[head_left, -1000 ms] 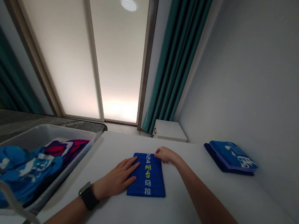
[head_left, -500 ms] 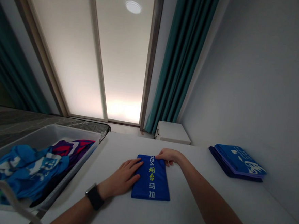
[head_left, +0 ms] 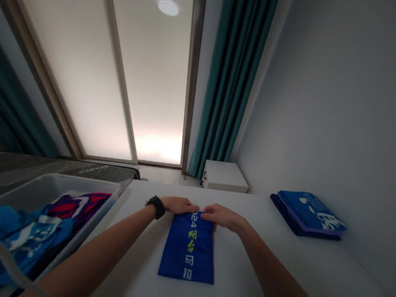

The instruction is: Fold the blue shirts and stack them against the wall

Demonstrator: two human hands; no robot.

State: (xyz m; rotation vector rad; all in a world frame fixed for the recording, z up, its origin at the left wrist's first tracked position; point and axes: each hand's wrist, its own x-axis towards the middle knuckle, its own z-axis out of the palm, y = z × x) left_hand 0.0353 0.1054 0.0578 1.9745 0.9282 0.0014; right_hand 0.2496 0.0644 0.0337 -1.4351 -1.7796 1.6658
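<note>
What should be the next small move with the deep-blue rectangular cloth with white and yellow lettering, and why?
Probably, lift the far edge of the blue cloth and fold it toward the near edge. The bare left hand and right hand are both at this far edge, while the near part lies flat and untouched on the smooth white tabletop.

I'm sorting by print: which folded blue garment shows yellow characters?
The folded blue garment whose far edge the left hand and right hand touch; the folded stack at right shows only white print.
</note>
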